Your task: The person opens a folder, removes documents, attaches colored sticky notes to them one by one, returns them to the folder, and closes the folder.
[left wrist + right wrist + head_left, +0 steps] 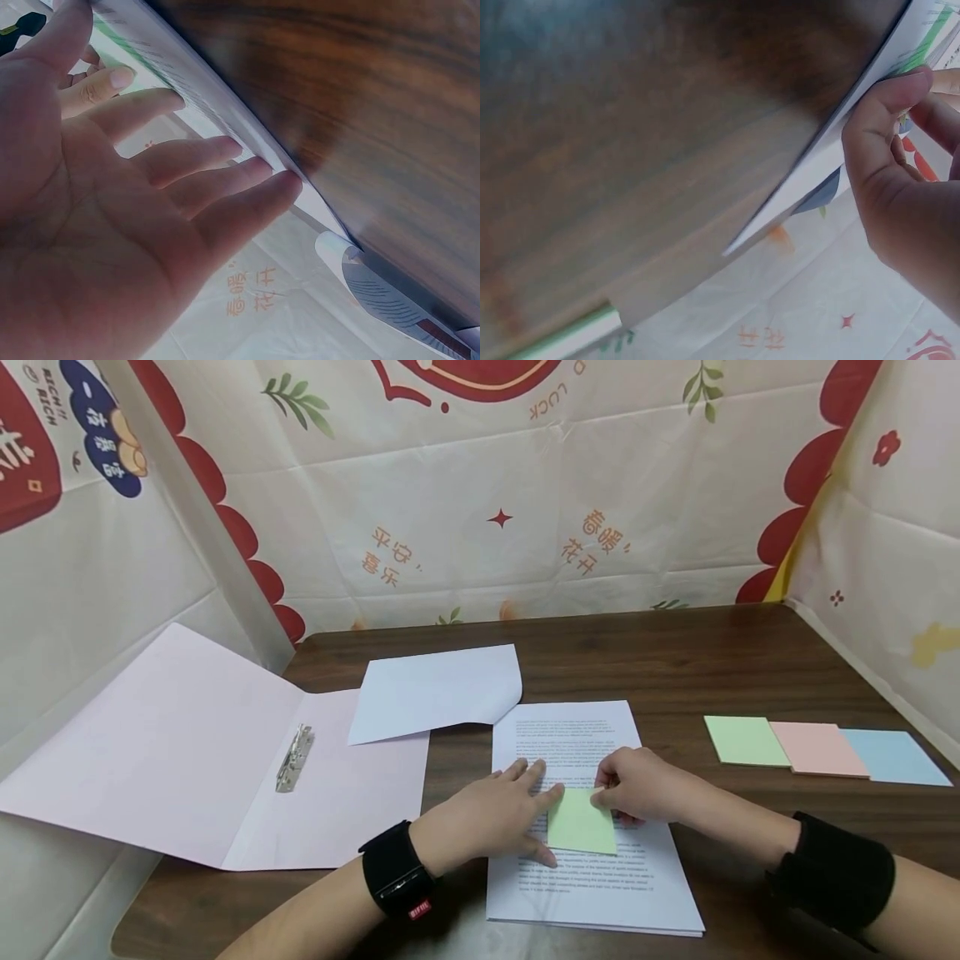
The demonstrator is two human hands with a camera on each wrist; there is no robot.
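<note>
A green sticky note (581, 827) lies on the top printed sheet of a paper stack (585, 902) near the table's front. My left hand (491, 814) rests on the sheet with its fingers spread, the index fingertip by the note's upper left corner. At the note's upper right corner, my right hand (645, 785) pinches the edge between thumb and curled index finger. The left wrist view shows the left palm with fairly straight fingers (225, 210) along the stack. In the right wrist view the right thumb (907, 88) meets the index finger over the green note.
An open pink folder (390, 793) with a metal clip (295, 760) stands at the left. A blank white sheet (442, 689) overlaps its upper right corner and touches the stack. Green (746, 742), pink (817, 750) and blue (896, 758) sticky-note pads sit on the right.
</note>
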